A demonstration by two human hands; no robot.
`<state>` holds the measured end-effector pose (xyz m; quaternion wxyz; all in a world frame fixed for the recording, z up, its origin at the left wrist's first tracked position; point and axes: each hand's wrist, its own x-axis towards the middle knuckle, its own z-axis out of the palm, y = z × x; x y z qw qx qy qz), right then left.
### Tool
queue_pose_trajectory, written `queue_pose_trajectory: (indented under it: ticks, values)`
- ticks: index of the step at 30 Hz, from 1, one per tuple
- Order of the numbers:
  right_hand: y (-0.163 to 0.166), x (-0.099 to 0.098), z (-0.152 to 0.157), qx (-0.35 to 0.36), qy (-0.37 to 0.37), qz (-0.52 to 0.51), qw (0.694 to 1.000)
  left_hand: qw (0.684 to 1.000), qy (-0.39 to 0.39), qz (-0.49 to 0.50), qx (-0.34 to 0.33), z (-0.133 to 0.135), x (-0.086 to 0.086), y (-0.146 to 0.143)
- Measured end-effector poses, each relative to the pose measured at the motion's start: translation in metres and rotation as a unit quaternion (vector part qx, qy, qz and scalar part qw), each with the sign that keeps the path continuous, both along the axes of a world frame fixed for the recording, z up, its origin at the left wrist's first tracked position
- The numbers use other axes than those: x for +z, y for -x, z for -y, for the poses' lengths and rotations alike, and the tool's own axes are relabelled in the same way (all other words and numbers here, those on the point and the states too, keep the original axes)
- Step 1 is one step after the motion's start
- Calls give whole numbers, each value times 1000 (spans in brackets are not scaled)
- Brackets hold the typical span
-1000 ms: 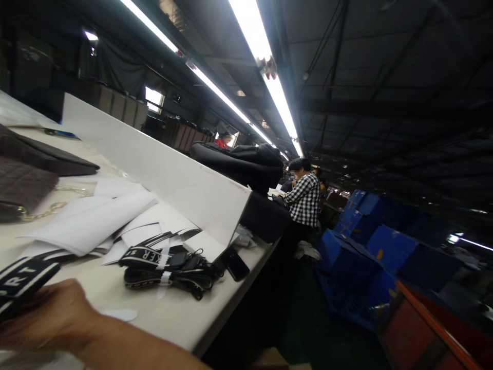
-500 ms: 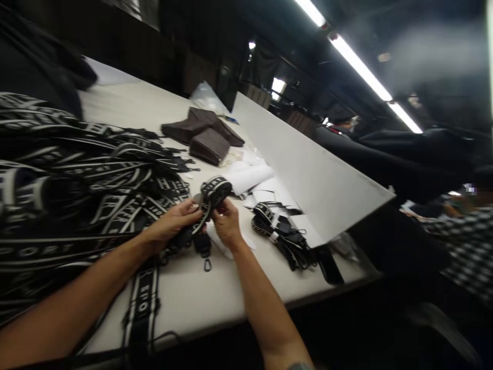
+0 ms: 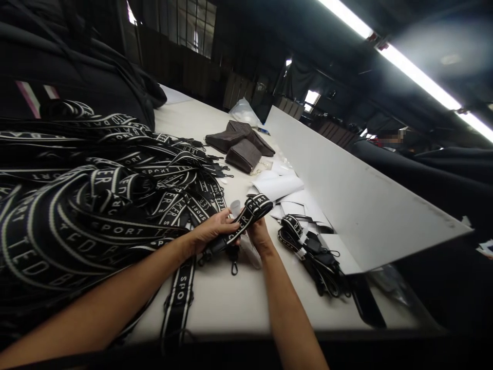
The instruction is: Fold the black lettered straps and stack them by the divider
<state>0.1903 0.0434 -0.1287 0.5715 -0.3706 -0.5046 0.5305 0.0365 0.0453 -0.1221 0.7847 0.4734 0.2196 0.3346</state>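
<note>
A black-and-white lettered webbing strap (image 3: 246, 218), folded into a looped bundle, is held between my two hands just above the table. My left hand (image 3: 216, 229) grips its near end, thumb on top, with a small pale oval piece (image 3: 235, 207) by the thumb tip. My right hand (image 3: 259, 236) is closed round the far side of the fold; its fingertips are hidden behind the strap. A metal snap hook (image 3: 234, 267) hangs below the bundle. Under my hands lies a white strip (image 3: 251, 252). A large heap of loose straps (image 3: 96, 216) fills the left side.
Banded straps (image 3: 308, 252) lie at the right, beside a dark flat object (image 3: 367, 300) near the table edge. White papers (image 3: 277, 185), brown pouches (image 3: 242, 144) and a plastic bag (image 3: 244, 110) are farther back. An upright white board (image 3: 358, 200) borders the right side.
My view has swung left, so the table's contents appear farther right and more of the strap heap shows. Both hands still hold the folded strap, its lettered face turned more toward me.
</note>
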Motion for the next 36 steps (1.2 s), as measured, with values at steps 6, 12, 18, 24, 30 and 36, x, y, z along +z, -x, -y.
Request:
queue_pose_trajectory:
  ticks: [6,12,18,24,30,36]
  values:
    - [0,-5,2,-1,8,10,1000,1000,2,10,-9,2,3,0]
    - [5,-17,-3,-79,17,26,996,1000,-5,19,8,2,1,-2]
    - [-40,-3,-17,-344,9,-9,939,997,-25,7,74,-8,-2,0]
    - [-75,6,-11,-406,5,-11,914,934,-127,-140,305,-26,-6,2]
    - [-40,2,-8,-253,39,-5,967,935,-189,-84,289,-16,22,13]
    - [-8,5,1,-127,50,-20,990,989,-100,-55,94,-8,25,8]
